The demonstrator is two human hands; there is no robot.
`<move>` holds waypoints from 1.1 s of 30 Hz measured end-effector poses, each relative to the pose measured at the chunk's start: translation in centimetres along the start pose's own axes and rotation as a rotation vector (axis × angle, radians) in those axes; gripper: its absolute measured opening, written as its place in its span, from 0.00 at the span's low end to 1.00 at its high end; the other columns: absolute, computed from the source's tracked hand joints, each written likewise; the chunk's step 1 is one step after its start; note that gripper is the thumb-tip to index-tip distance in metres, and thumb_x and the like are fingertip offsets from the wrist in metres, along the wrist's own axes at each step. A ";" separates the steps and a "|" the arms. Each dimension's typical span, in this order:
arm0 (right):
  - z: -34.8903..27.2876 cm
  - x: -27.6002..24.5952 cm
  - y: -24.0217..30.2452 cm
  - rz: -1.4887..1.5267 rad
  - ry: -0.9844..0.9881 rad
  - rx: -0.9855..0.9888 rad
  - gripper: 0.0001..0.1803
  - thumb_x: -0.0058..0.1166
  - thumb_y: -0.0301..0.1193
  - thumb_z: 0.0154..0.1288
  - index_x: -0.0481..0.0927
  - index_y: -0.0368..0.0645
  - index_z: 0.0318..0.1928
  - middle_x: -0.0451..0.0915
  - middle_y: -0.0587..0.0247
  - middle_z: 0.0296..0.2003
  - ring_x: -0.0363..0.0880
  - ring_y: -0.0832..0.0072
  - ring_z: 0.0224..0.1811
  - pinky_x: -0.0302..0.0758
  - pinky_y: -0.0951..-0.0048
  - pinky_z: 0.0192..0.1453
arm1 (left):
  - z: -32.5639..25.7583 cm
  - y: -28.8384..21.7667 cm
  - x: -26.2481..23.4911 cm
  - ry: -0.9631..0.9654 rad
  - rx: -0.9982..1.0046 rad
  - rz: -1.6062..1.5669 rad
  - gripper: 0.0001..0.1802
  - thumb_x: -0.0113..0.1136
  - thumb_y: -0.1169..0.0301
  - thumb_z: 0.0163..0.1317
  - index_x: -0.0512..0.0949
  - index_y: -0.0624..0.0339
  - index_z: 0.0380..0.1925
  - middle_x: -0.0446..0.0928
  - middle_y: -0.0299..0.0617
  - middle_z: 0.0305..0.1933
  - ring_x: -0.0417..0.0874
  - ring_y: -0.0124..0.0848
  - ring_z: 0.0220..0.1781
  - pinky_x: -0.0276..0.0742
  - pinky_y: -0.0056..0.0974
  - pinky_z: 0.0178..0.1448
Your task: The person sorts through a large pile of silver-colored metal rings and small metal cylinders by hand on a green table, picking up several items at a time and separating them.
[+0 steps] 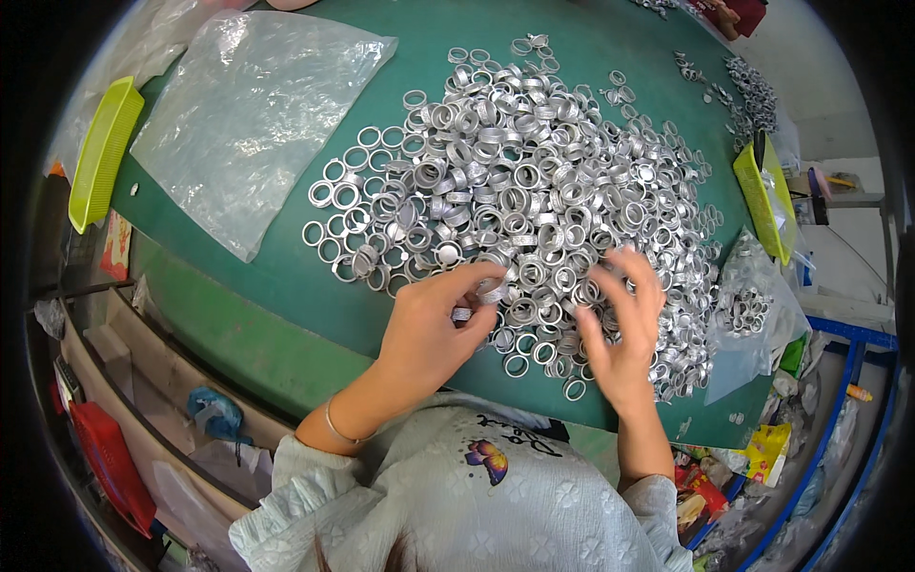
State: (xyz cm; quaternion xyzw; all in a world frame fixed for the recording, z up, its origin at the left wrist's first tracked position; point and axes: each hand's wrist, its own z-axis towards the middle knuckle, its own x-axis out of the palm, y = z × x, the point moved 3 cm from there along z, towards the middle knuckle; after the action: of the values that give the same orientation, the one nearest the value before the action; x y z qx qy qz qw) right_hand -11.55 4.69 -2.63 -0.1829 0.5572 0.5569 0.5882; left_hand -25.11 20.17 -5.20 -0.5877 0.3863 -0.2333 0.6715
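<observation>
A large heap of silver metal rings (562,181) is spread over the green tabletop (286,276). At the heap's near edge, my left hand (429,319) is closed around a few of the rings (490,290), held between the thumb and curled fingers. Farther right, my right hand (624,334) reaches into the pile with its fingers apart, the fingertips touching or just above the rings. Whether a ring sits under those fingertips is hard to make out. Some flat round silver discs (448,254) lie among the rings on the left side.
A clear plastic sheet (257,114) covers the back left of the table, beside a yellow-green basket (103,153). Another such basket (765,200) stands at the right edge, near a clear bag of rings (745,310). A co-worker's hand (721,17) shows at the far right.
</observation>
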 end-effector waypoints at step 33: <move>4.8 0.2 -0.1 0.584 0.013 0.182 0.14 0.59 0.22 0.52 0.79 0.38 0.42 0.79 0.55 0.41 0.76 0.61 0.45 0.72 0.66 0.51 | -1.7 1.4 3.4 0.513 -0.545 -1.162 0.24 0.47 0.57 0.70 0.71 0.66 0.54 0.75 0.40 0.34 0.60 0.18 0.17 0.53 0.22 0.21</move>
State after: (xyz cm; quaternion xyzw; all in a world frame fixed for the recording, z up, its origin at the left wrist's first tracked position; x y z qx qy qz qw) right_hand -9.34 8.76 -1.38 0.0346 0.6376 0.6490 0.4137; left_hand -24.64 16.83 -7.36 -0.7733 0.2004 -0.5816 0.1534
